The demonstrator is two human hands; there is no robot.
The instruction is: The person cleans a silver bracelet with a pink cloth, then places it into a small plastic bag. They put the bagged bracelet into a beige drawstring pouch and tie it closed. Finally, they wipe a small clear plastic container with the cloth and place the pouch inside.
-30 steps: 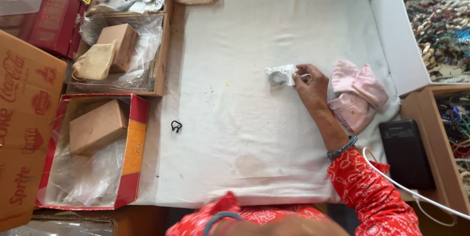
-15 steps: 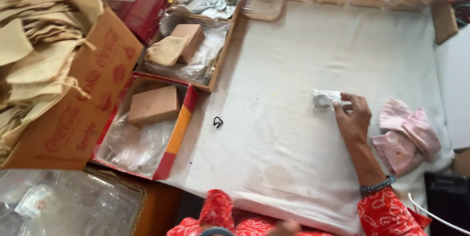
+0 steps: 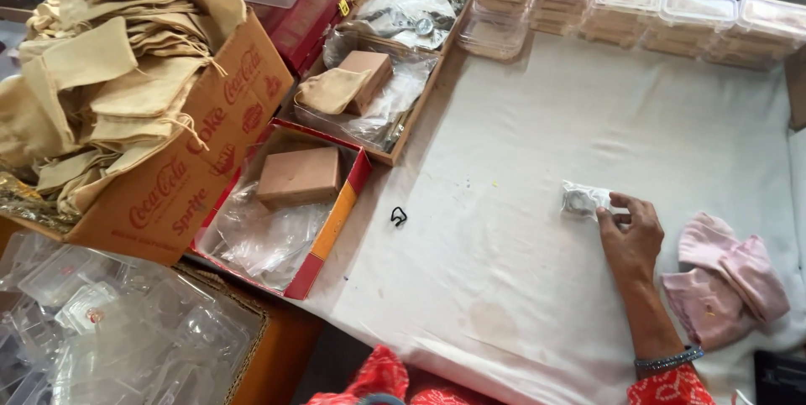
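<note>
Resting on the white cloth-covered surface (image 3: 520, 162), right hand (image 3: 631, 235), fingertips (image 3: 606, 214) pinching the near edge of a small clear plastic packet (image 3: 581, 199) with a dark ring-shaped item inside. Packet lying flat on the cloth, right of centre, just beside the thumb. Beaded bracelet (image 3: 667, 362) at the wrist, red patterned sleeve (image 3: 672, 390) below it. Left hand out of sight; state impossible to tell.

Lying just right of the hand, crumpled pink cloth (image 3: 729, 287). Sitting alone well left of the packet, small black clip (image 3: 399, 217). Lined along the far edge, stacks of clear lidded plastic containers (image 3: 630, 9). Standing at the left edge of the surface, red carton (image 3: 336, 229) lined with clear plastic, holding a brown cardboard box (image 3: 300, 175); beyond it, wooden tray (image 3: 403, 128) with another brown box and a tan drawstring pouch (image 3: 332, 90). Farther left, large cardboard carton (image 3: 201, 170) heaped with tan drawstring pouches. Piled at bottom left, clear plastic cases (image 3: 109, 329).
</note>
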